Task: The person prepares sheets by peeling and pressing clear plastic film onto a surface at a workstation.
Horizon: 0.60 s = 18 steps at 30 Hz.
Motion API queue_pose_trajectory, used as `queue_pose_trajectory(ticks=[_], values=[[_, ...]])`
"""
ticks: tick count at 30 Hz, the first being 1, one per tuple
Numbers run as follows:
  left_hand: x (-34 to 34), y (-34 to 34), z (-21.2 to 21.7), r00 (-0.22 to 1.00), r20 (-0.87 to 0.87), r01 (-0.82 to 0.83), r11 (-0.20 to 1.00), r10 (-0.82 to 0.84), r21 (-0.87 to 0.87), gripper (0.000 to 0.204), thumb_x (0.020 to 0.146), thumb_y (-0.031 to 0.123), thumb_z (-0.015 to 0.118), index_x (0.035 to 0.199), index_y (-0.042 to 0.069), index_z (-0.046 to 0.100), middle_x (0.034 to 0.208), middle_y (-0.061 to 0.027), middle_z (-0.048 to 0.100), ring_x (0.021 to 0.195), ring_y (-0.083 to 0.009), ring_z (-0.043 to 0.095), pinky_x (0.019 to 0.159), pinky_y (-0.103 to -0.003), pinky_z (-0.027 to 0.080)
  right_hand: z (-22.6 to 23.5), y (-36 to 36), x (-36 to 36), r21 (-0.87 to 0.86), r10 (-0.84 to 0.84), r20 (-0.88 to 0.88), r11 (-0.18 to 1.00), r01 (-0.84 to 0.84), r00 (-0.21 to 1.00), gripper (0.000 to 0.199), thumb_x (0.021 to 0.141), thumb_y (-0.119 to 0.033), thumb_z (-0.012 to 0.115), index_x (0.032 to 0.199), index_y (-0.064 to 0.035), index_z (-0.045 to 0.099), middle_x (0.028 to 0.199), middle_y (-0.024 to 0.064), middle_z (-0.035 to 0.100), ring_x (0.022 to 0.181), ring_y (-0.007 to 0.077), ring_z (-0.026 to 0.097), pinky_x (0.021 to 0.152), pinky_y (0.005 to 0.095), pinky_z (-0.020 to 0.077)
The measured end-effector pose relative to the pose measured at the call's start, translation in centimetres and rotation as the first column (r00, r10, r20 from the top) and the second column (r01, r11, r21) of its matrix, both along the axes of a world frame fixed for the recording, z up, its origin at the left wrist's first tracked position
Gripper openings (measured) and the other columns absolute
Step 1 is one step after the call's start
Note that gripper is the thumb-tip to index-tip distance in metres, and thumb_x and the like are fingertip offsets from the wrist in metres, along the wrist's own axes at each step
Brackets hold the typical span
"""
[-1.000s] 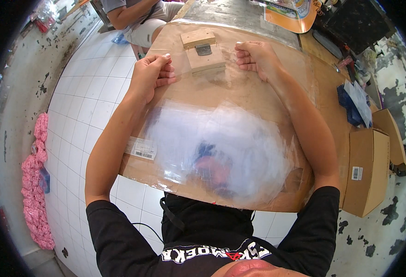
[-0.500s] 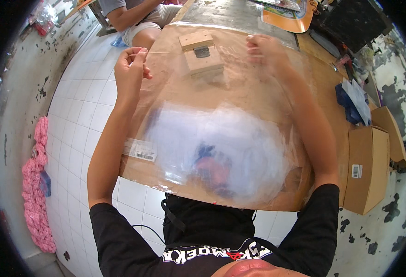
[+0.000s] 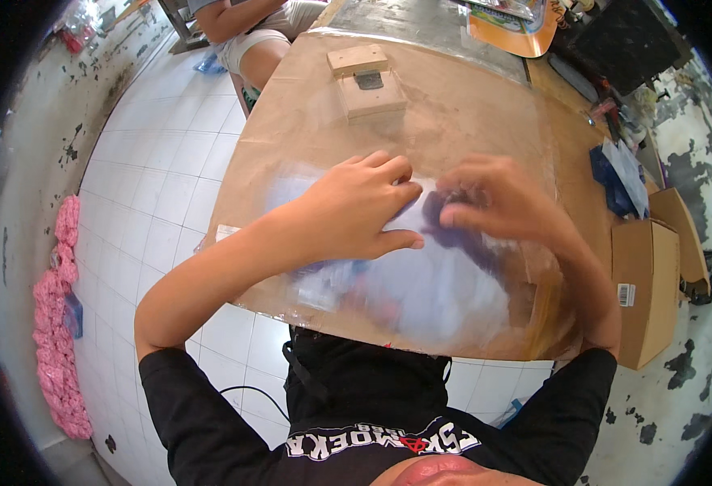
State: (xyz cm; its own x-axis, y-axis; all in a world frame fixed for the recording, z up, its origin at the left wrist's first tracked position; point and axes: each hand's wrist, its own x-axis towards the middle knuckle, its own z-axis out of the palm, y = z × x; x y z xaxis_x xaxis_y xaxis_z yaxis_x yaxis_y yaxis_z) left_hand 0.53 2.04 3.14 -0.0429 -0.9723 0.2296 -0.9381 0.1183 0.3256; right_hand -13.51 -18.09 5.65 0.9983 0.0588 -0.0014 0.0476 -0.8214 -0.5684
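Observation:
A translucent whitish-blue plastic sheet or bag (image 3: 437, 296), smeared by motion, with blurred red and blue patches, lies on the brown-covered table in front of me. Over its far part is my left hand (image 3: 368, 202), its fingers bent and its thumb stretched out apart from them. Facing it, my right hand (image 3: 498, 198) hovers over the sheet's far right part, slightly blurred, with curved fingers and the thumb apart. Neither hand visibly holds anything. Farther off stands a small wooden block jig (image 3: 376, 97) with a dark metal plate on it.
Brown paper or card under clear film covers the table (image 3: 469, 113). A cardboard box (image 3: 646, 283) stands at the right, with dark blue packets (image 3: 615, 182) beyond it. A seated person (image 3: 263, 57) is at the far left. Pink bundles (image 3: 55, 340) lie along the left wall.
Both hands have come back from beside the wooden jig to the plastic sheet and closer together. The view has shifted slightly; the sheet's outline looks different, though blurred.

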Motion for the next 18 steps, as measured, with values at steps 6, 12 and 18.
queue_pose_trajectory(ticks=[6, 12, 18], values=[[0.3, -1.0, -0.2, 0.977, -0.189, -0.091, 0.995, 0.097, 0.044, 0.067, 0.070, 0.038, 0.079, 0.118, -0.004, 0.058, 0.109, -0.0175, 0.055, 0.100, -0.0327, 0.057, 0.086, -0.038, 0.047, -1.2, 2.3, -2.9, -0.192, -0.058, 0.187, 0.977, 0.094, 0.981, 0.055, 0.065, -0.047, 0.079, 0.103, -0.0079, 0.066, 0.103, 0.0106, 0.062, 0.098, 0.0316, 0.058, 0.085, 0.0401, 0.0464], [0.4, -1.3, -1.0, 0.944, -0.301, -0.148, 0.989, 0.134, -0.024, 0.064, 0.066, 0.032, 0.084, 0.115, -0.003, 0.061, 0.102, -0.0145, 0.059, 0.090, -0.0241, 0.060, 0.074, -0.033, 0.050, -2.2, 1.4, -2.5, -0.127, -0.053, 0.227, 0.988, 0.084, 0.973, 0.056, 0.063, -0.044, 0.081, 0.103, -0.0068, 0.066, 0.101, 0.0109, 0.062, 0.095, 0.0311, 0.058, 0.084, 0.0390, 0.0466], [0.0, -1.4, -1.0, 0.870, -0.463, -0.177, 0.984, 0.169, 0.027, 0.052, 0.066, 0.024, 0.084, 0.108, 0.000, 0.066, 0.091, -0.0103, 0.061, 0.079, -0.0199, 0.059, 0.068, -0.030, 0.048, -2.5, 0.8, -2.5, -0.071, -0.061, 0.239, 0.994, 0.080, 0.969, 0.054, 0.065, -0.038, 0.082, 0.105, -0.0054, 0.066, 0.097, 0.0121, 0.062, 0.092, 0.0311, 0.058, 0.081, 0.0390, 0.0465]])
